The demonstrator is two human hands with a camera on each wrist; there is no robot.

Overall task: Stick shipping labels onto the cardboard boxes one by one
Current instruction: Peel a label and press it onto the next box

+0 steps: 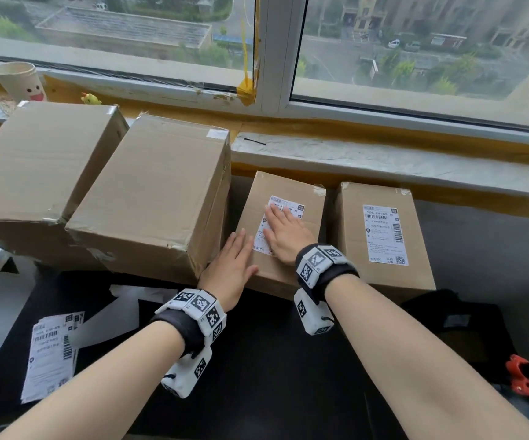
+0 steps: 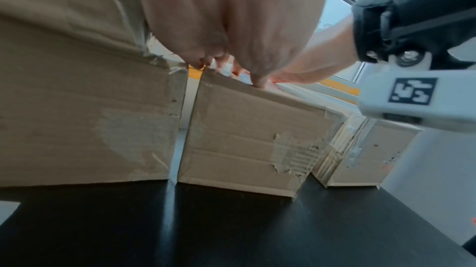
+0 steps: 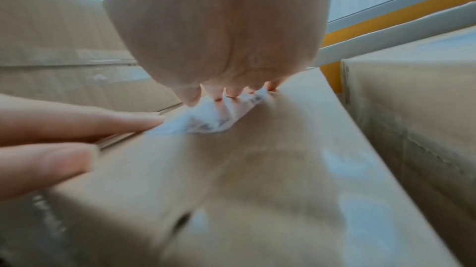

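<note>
A small cardboard box (image 1: 312, 223) stands at the middle of the dark table, with a white shipping label (image 1: 291, 210) on its top. My right hand (image 1: 283, 235) lies flat on the label, fingers straight, pressing it down; the label (image 3: 213, 117) shows under the fingertips in the right wrist view. My left hand (image 1: 233, 265) rests flat on the box's near left corner, fingers straight. The box (image 2: 244, 139) shows its front face in the left wrist view. To the right, another box (image 1: 383, 236) carries a label (image 1: 385, 235). Two larger boxes (image 1: 158, 198) (image 1: 34, 173) on the left show no label.
A stack of loose labels (image 1: 52, 354) and white backing paper (image 1: 120, 309) lie on the table (image 1: 272, 360) at the left. A windowsill (image 1: 383, 160) runs behind the boxes, with a paper cup (image 1: 21, 81). A dark bag (image 1: 466, 325) and an orange-handled tool (image 1: 520, 376) sit at the right.
</note>
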